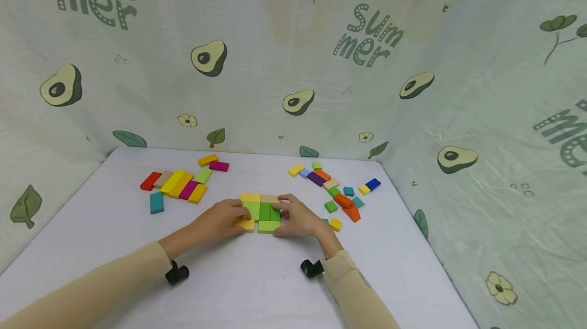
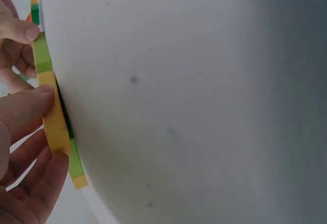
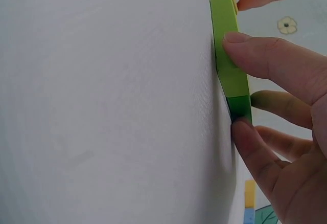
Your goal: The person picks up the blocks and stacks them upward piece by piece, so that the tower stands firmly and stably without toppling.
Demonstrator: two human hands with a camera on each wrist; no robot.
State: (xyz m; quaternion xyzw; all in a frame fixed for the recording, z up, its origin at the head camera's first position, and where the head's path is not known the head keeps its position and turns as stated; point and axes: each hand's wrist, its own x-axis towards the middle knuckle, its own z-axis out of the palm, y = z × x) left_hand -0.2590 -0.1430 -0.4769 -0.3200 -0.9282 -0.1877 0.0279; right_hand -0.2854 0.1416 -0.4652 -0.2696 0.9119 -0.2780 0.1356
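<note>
A flat panel of blocks lies on the white table, with a light green block (image 1: 255, 210) and a dark green block (image 1: 265, 212) in its middle. My left hand (image 1: 224, 220) holds a yellow block (image 2: 55, 119) at the panel's front left, its thumb on the front face and a finger at the left end. On the other side, my right hand (image 1: 300, 218) presses its thumb on the front light green block (image 3: 227, 45). Another right fingertip touches the dark green end (image 3: 238, 106). Part of the panel is hidden behind the fingers.
A yellow block (image 1: 250, 197) and a beige block (image 1: 269, 198) form the panel's far edge. Loose blocks lie back left, including a teal block (image 1: 156, 202) and a red block (image 1: 150, 181). More are scattered right, among them an orange block (image 1: 351, 214) and a purple block (image 1: 315, 179).
</note>
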